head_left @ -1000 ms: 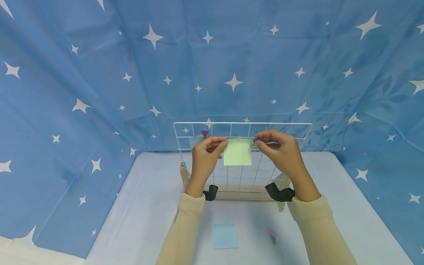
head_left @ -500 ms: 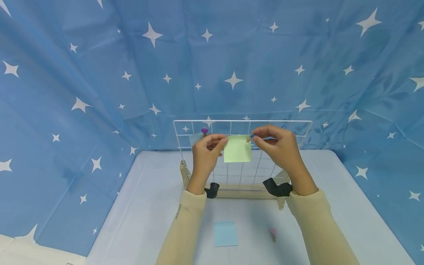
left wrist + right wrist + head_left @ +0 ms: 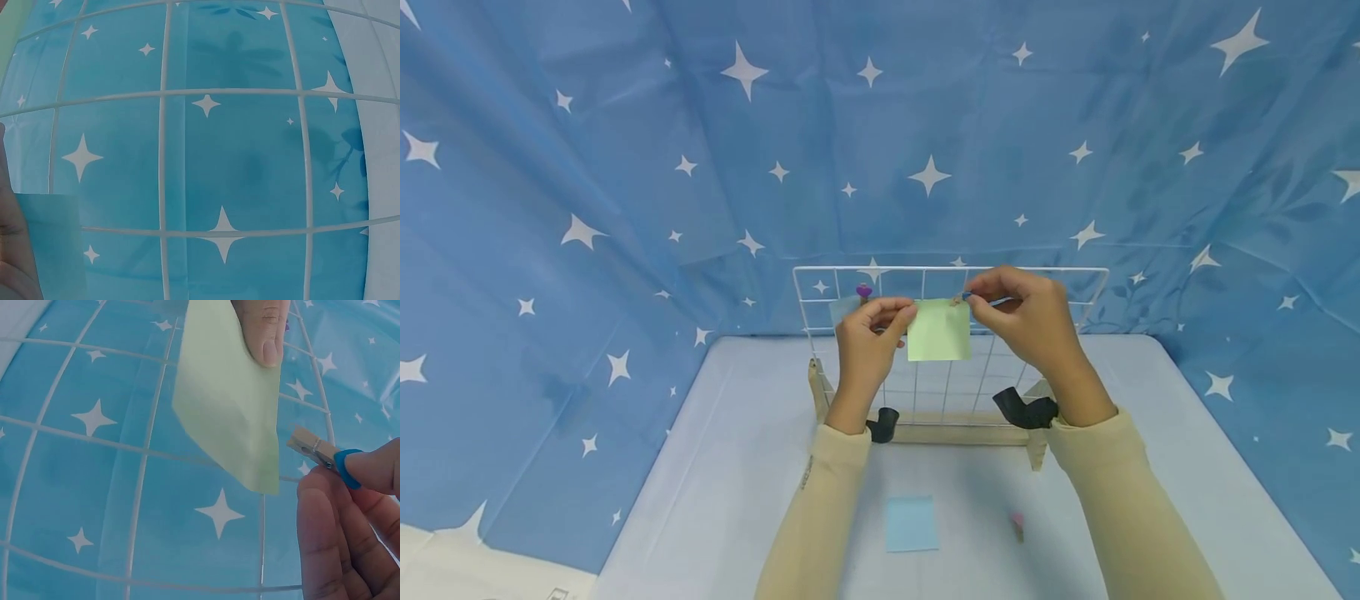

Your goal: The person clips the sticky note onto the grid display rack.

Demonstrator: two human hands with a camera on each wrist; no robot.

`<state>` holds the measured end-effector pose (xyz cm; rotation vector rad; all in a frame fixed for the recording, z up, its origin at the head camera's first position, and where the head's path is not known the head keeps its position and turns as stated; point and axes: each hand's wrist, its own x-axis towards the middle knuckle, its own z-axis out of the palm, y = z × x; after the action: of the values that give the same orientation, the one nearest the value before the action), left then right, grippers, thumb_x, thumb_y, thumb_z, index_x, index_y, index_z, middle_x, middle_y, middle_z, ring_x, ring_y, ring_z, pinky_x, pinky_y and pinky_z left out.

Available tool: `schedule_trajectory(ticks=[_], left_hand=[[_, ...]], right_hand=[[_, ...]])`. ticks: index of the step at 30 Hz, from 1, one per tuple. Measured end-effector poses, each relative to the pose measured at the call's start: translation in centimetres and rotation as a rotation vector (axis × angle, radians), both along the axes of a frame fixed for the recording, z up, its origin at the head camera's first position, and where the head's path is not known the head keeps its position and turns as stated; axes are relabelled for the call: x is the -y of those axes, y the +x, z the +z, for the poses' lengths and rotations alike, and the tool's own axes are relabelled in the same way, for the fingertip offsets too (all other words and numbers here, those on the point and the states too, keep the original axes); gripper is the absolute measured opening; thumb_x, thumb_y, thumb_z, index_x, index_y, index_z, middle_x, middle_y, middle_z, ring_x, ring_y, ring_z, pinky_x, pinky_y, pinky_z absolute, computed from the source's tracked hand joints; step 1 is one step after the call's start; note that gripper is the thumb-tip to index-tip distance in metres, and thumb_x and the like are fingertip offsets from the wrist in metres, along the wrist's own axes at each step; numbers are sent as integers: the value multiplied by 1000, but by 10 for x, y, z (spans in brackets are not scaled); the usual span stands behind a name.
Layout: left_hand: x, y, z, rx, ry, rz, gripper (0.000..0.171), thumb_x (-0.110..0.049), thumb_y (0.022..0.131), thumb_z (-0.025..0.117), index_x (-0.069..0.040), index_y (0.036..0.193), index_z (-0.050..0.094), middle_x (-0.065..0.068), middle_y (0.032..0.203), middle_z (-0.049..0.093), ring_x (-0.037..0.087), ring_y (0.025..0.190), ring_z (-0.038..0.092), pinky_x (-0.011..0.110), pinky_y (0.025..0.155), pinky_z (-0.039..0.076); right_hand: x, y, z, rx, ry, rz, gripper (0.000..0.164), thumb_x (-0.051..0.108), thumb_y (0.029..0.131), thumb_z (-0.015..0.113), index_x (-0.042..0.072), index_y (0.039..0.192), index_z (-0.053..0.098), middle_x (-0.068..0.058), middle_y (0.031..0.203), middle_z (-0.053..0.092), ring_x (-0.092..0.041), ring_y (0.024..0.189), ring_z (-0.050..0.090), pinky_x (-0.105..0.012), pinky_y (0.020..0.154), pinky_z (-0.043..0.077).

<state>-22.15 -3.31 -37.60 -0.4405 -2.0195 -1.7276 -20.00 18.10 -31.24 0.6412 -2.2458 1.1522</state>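
Note:
My left hand (image 3: 867,346) pinches a pale green sticky note (image 3: 938,331) by its upper left corner, in front of a white wire grid (image 3: 985,268). Between thumb and fingers of my right hand (image 3: 1030,321) is a small wooden clothespin (image 3: 312,449) with a blue end. In the right wrist view, the clothespin's tip is close to the note's edge, with a gap showing between them. Behind the left hand, a blue sticky note (image 3: 842,310) hangs on the grid beside a clothespin with a purple heart (image 3: 864,291).
On the white table lie another blue sticky note (image 3: 912,524) and a clothespin with a pink top (image 3: 1018,527). Wooden feet (image 3: 1037,450) and a wooden bar (image 3: 955,434) support the grid. A blue star-patterned curtain (image 3: 880,125) hangs behind.
The right hand has moved left with the clothespin, along the note's top right. The left hand keeps its hold on the green note. The head view has tilted slightly.

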Motion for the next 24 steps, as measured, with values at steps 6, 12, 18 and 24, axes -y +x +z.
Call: schedule_trajectory(ticks=[6,12,18,24], left_hand=[[-1,0,0,-1,9,8,15,-16,101,79,-2,108,82,12,95,79,22,77,72,28,64,62],[-2,-1,0,-1,15,4,15,-15,102,79,-2,108,81,13,96,79,27,82,73,26,64,62],[-5,-2,-1,-19,25,24,14,-15,101,79,-2,106,82,13,95,79,26,82,73,25,62,61],[-8,-2,0,-47,39,46,14,-14,101,79,0,105,81,14,95,79,25,82,73,25,61,61]], right_hand=[[3,-1,6,-68,100,-13,9,-7,96,76,-2,102,80,-16,97,80,-33,87,79,-18,76,61],[6,-1,11,-110,176,-46,7,-9,95,77,-4,100,80,-19,95,79,-35,83,78,-52,73,67],[14,-2,16,-68,279,-83,4,-6,97,76,-5,98,80,-20,93,79,-35,84,78,-51,76,67],[25,-1,21,-78,378,-115,10,-6,100,71,-3,96,81,-17,88,79,-30,68,68,-45,63,57]])
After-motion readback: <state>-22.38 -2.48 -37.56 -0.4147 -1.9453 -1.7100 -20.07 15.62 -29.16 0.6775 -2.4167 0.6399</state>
